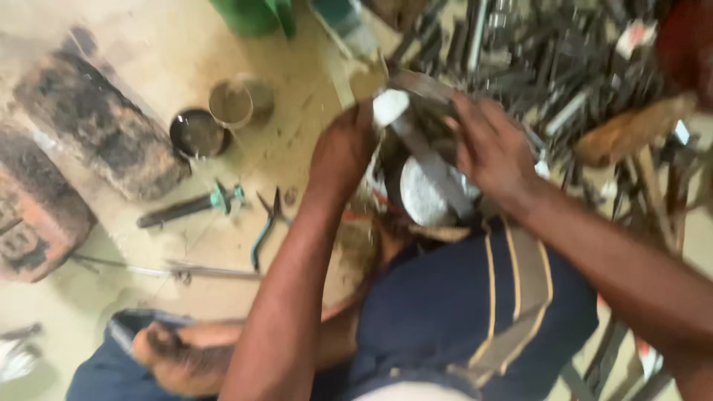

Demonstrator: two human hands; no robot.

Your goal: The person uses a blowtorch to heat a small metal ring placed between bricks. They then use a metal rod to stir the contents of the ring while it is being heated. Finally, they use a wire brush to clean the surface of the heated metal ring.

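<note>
My left hand (343, 152) and my right hand (492, 152) are closed on a dirty round metal part (423, 194) with a pale disc face, held above my knee. A grey-white shaft (416, 137) with a white end sticks up from the part between my hands. The left hand grips its left side, the right hand its upper right side. The picture is blurred, so the finger contact is unclear. My dark blue shorts with tan stripes (475, 312) lie below the part.
A heap of dark metal tools (564, 67) fills the upper right. Pliers (267, 223), a screwdriver-like tool (189, 208), two small round tins (215, 122) and worn bricks (96, 126) lie on the sandy floor at left. My bare foot (178, 356) rests at the bottom left.
</note>
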